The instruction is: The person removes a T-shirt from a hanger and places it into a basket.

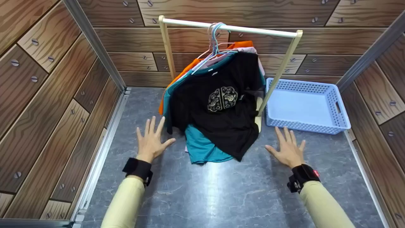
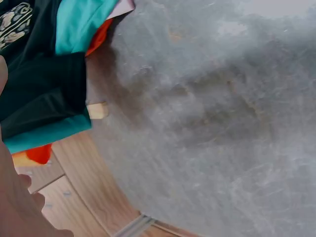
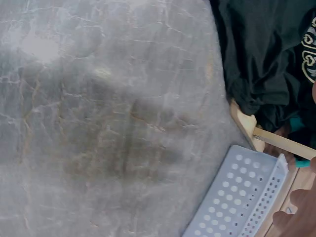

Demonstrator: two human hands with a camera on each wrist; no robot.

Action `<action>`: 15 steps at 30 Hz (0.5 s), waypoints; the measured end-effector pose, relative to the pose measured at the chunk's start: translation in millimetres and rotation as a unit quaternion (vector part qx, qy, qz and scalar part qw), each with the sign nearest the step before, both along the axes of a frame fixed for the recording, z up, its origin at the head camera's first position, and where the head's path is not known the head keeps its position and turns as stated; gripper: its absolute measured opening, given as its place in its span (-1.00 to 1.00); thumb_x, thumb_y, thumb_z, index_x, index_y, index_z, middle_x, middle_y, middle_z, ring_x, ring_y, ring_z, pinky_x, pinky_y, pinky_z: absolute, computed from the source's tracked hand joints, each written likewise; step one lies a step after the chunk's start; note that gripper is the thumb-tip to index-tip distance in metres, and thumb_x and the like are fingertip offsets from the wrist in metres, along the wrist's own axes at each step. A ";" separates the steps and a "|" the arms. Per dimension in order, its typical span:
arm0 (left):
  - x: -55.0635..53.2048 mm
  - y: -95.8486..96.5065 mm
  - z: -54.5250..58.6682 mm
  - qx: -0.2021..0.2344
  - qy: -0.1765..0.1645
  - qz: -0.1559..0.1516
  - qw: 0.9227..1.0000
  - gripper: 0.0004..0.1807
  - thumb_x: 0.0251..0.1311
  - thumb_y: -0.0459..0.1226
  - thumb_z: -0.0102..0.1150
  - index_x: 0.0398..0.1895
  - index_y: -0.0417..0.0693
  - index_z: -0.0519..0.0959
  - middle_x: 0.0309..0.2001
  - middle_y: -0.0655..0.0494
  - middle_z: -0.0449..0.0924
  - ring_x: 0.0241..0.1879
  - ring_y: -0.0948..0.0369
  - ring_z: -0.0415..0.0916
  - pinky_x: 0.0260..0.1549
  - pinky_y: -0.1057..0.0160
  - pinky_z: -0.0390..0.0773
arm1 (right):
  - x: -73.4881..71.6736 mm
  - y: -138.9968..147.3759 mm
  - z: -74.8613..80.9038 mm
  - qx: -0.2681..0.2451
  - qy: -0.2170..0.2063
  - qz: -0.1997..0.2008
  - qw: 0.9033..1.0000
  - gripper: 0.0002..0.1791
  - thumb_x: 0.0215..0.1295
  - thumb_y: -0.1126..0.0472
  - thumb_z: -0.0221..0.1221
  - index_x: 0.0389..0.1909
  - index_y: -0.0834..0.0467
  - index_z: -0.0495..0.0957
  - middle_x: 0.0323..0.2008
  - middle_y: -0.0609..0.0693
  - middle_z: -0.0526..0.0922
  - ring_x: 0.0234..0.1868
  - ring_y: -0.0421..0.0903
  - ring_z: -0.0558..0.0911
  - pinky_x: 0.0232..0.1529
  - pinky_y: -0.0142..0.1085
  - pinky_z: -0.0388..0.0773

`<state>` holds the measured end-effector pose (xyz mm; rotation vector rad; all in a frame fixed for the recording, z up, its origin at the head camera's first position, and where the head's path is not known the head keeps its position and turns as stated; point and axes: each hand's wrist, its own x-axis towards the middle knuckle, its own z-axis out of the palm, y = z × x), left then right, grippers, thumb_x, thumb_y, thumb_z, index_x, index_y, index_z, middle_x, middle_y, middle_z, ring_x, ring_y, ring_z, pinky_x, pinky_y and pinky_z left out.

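Observation:
My left hand [image 1: 150,142] is spread with straight fingers in front of the rack's left side, holding nothing. On the other side my right hand [image 1: 287,148] spreads its fingers the same way, its fingertips just in front of the blue basket [image 1: 303,98]. Between them a black T-shirt [image 1: 202,98] with a pale round print hangs from a hanger [image 1: 216,41] on the clothes rack [image 1: 234,28]. Behind it show a teal shirt [image 1: 205,148], an orange shirt [image 1: 243,44] and a pale pink one. In the left wrist view, the black shirt [image 2: 44,89] appears at the upper left.
A grey marbled surface [image 1: 202,196] lies under everything. Wood-patterned panels [image 1: 50,104] stand left, right and behind, with metal strips [image 1: 98,44] at the corners. The rack's wooden right post [image 1: 281,72] slants close beside the basket.

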<state>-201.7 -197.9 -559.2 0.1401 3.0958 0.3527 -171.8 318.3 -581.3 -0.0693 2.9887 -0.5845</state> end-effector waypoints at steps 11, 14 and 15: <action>-22.6 7.8 73.7 0.046 0.052 -0.019 0.997 -0.29 0.23 0.21 0.12 0.36 0.07 0.38 0.31 -0.09 0.43 0.17 -0.14 0.49 -0.05 -0.19 0.56 | -19.2 2.5 62.6 0.027 -0.010 0.058 0.998 -0.17 0.37 -0.29 0.00 0.46 0.17 0.14 0.39 0.40 0.23 0.33 0.43 0.29 0.23 0.33 0.25; -32.6 15.0 97.1 0.048 0.077 -0.038 0.995 -0.49 0.26 0.05 0.18 0.17 -0.02 0.56 0.08 -0.08 0.63 0.00 -0.14 0.61 -0.13 -0.16 0.60 | -26.6 1.1 81.6 0.037 -0.003 0.072 0.997 -0.29 0.38 -0.17 0.07 0.39 0.18 0.27 0.29 0.36 0.41 0.21 0.39 0.45 0.12 0.30 0.38; -36.2 18.2 104.8 0.048 0.082 -0.044 0.994 -0.55 0.26 0.00 0.19 0.12 -0.03 0.60 0.04 -0.08 0.66 -0.02 -0.14 0.62 -0.12 -0.15 0.60 | -29.0 0.3 87.3 0.040 -0.001 0.076 0.996 -0.32 0.38 -0.13 0.10 0.37 0.18 0.30 0.23 0.36 0.47 0.16 0.38 0.50 0.08 0.28 0.42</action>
